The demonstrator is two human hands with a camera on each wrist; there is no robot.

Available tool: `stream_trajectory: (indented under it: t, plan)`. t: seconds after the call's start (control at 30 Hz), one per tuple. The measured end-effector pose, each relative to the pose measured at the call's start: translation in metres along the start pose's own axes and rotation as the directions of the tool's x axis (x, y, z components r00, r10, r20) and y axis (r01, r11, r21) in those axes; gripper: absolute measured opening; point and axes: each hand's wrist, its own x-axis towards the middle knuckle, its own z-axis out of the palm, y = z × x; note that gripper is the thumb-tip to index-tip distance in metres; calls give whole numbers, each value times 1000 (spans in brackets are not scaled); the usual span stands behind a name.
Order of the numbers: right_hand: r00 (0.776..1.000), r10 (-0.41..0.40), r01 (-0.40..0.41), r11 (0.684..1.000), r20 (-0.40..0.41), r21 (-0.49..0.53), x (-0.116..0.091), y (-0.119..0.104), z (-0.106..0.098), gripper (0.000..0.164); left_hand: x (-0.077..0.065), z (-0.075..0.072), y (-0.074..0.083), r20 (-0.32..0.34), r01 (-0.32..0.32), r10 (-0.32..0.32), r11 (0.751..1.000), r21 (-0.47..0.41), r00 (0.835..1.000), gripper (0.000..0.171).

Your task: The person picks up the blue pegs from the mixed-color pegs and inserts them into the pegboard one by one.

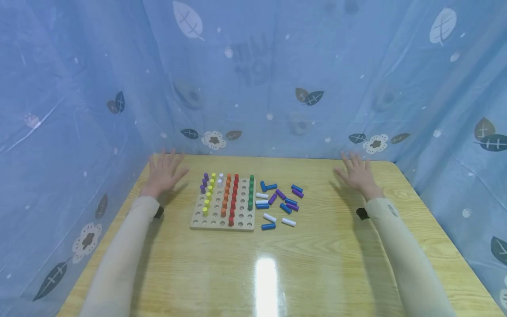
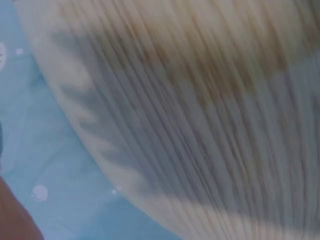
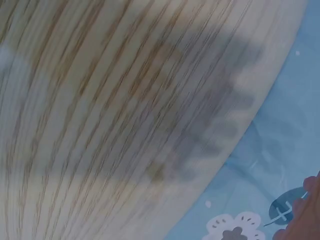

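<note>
In the head view, my left hand (image 1: 161, 176) is spread with straight fingers near the table's back left corner, left of a wooden pegboard (image 1: 206, 223). My right hand (image 1: 358, 176) is likewise spread toward the back right. Neither holds anything. Rows of purple pegs (image 1: 204, 182), yellow pegs (image 1: 208, 194), white pegs (image 1: 220, 179), orange pegs (image 1: 225, 197), red pegs (image 1: 233, 198) and green pegs (image 1: 251, 190) stand in the board. Loose blue pegs (image 1: 268, 226), white pegs (image 1: 288, 222) and purple pegs (image 1: 280, 194) lie right of it. Each wrist view catches only a sliver of its hand.
The wooden table (image 1: 317, 264) ends at a blue patterned curtain (image 1: 261, 88) at the back and on both sides. Shadows of the hands fall on the wood in the wrist views. A bright reflection shows on the near tabletop.
</note>
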Motion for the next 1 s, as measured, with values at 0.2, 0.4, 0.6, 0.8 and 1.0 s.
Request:
stream_trajectory:
  t: [0.2, 0.4, 0.6, 0.8, 1.0]
  plan:
    - [1000, -23, 22, 998, 10, 62, 3, -7, 4, 68, -6, 6, 3, 94, -3, 11, 997, -82, 996, 66]
    - [996, -77, 80, 992, -34, 100, 6, -13, 9, 66, -14, 8, 12, 182, 19, 15, 983, -184, 983, 63]
    - [997, -76, 72, 977, 12, 203, 5, -21, 10, 67, -18, 13, 18, 217, 16, 39, 968, -248, 975, 61]
    - [994, -105, 92, 957, 33, 275, 7, -30, 12, 61, -22, 18, 19, 235, 0, 64, 964, -265, 970, 62]
    - [990, -137, 123, 933, 16, 337, 9, -39, 13, 57, -27, 22, 21, 254, -15, 90, 959, -282, 963, 63]
